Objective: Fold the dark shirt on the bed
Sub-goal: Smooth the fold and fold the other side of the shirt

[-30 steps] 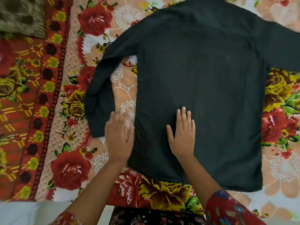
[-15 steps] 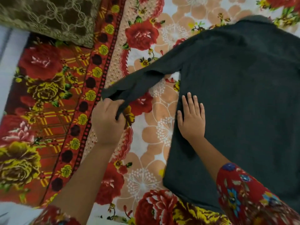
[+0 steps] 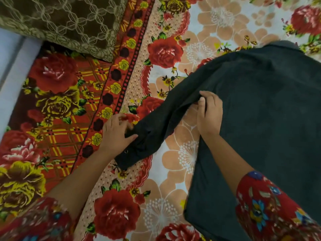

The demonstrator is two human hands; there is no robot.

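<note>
Pinching dark shirt [image 3: 269, 136] with right grip [image 3: 211, 113] at join of shirt sleeve [image 3: 156, 126] and body, thumb and fingers closed on small fold. Clasping same sleeve near cuff with left grip [image 3: 116, 133], thumb across cloth, fingers blurred, curled over far edge. Stretched slantwise between both grips, cuff end just below left grip. Body flat to right of right grip, on bed [image 3: 173, 180] with floral cover. Well beyond left grip, brown patterned cushion [image 3: 60, 23]
</note>
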